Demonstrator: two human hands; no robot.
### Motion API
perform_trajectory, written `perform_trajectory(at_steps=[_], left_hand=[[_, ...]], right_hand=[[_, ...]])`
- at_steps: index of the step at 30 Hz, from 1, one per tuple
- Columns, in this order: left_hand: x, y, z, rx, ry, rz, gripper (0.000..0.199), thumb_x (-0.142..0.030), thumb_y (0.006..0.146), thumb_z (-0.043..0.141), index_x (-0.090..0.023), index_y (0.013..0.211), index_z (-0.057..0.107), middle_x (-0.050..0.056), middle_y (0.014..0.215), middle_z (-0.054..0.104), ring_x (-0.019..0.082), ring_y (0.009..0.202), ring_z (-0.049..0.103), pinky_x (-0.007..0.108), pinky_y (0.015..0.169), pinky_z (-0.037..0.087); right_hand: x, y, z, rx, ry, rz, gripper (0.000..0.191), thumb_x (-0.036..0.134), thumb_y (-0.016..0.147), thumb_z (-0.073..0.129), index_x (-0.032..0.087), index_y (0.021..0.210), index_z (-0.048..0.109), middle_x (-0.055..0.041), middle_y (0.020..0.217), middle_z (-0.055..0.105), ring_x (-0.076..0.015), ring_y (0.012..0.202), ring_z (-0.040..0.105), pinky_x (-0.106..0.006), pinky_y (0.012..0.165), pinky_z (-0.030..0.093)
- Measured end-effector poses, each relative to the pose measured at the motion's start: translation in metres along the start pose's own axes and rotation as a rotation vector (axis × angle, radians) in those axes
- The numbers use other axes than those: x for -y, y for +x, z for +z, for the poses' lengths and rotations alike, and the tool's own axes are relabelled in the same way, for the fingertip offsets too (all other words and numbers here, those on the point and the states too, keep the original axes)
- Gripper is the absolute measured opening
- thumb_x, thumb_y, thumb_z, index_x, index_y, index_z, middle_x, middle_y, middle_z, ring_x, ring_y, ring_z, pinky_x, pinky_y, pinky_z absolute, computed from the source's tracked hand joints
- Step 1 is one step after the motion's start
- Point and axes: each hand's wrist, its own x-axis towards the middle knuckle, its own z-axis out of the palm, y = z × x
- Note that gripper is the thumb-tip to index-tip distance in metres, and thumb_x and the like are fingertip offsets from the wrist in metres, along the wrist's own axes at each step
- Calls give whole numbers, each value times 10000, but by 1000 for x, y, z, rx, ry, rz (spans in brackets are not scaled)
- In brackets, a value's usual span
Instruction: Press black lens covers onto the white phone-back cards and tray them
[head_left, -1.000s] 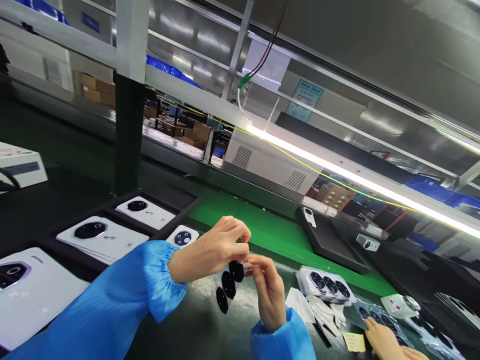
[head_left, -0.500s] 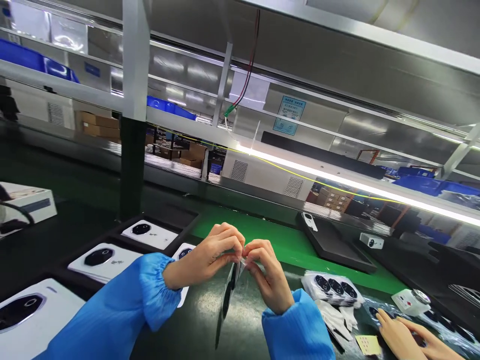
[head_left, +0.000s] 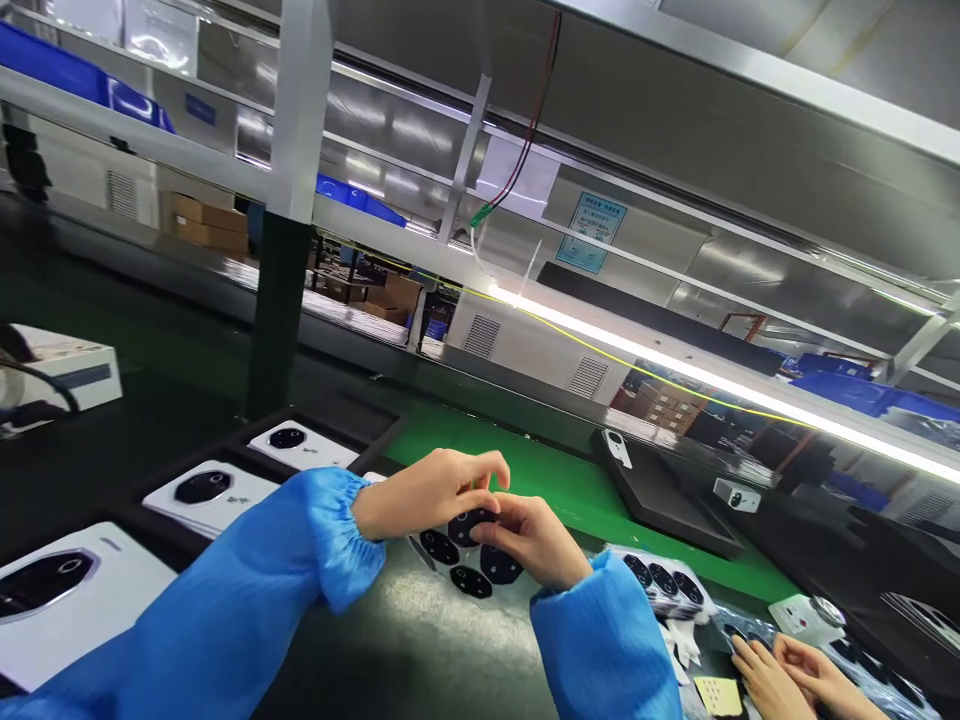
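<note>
A clear sheet bearing several black, rounded lens-like pieces is between my hands above the dark bench, its printed side tilted towards me. My right hand pinches the sheet's upper right edge between thumb and fingers. Over the upper left part is my left hand, its index finger raised and its thumb apart from it, close to the right fingertips. It partly covers the sheet's upper edge. Left of my hands, white panels with black oval camera areas lie in black trays.
At right lies a wrapped stack of sheets with black discs, beside a yellow note. Another person's hands work at a clear strip near a white device. A black tray lies on the green surface behind.
The sheet has turned from edge-on to show its black pieces. My left fingers have come apart from their pinch, while the right hand still grips the sheet. The view has shifted slightly.
</note>
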Motion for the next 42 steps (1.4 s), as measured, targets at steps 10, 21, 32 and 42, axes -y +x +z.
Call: perform_trajectory(at_steps=[10, 21, 32, 42], left_hand=[[75, -27, 22, 168, -479, -391, 336, -486, 657, 670, -199, 717, 507, 25, 762, 703, 222, 807, 688, 288, 632, 528], [134, 51, 72, -22, -244, -581, 208, -320, 915, 570, -139, 1010, 604, 26, 933, 644, 141, 748, 631, 309, 671, 546], [156, 47, 96, -61, -392, -598, 118, -241, 891, 605, -125, 870, 615, -11, 795, 634, 118, 679, 617, 281, 642, 535], [150, 42, 85, -147, -739, -697, 176, -318, 857, 558, -153, 894, 607, 91, 912, 749, 189, 839, 712, 344, 842, 548]], right_hand=[[-73, -38, -8, -532, 332, 121, 431, 581, 668, 728, 221, 859, 588, -21, 811, 724, -197, 708, 673, -286, 646, 499], [-143, -72, 23, -417, 344, 508, 545, 684, 514, 719, 219, 666, 479, 15, 529, 641, -172, 401, 620, -233, 353, 435], [-184, -14, -35, -749, -25, 314, 311, 319, 590, 677, 218, 882, 636, -56, 958, 687, -216, 865, 606, -283, 646, 468], [-201, 5, -18, -731, -73, 219, 234, 312, 685, 535, 196, 855, 645, -21, 730, 646, -200, 692, 590, -322, 659, 458]])
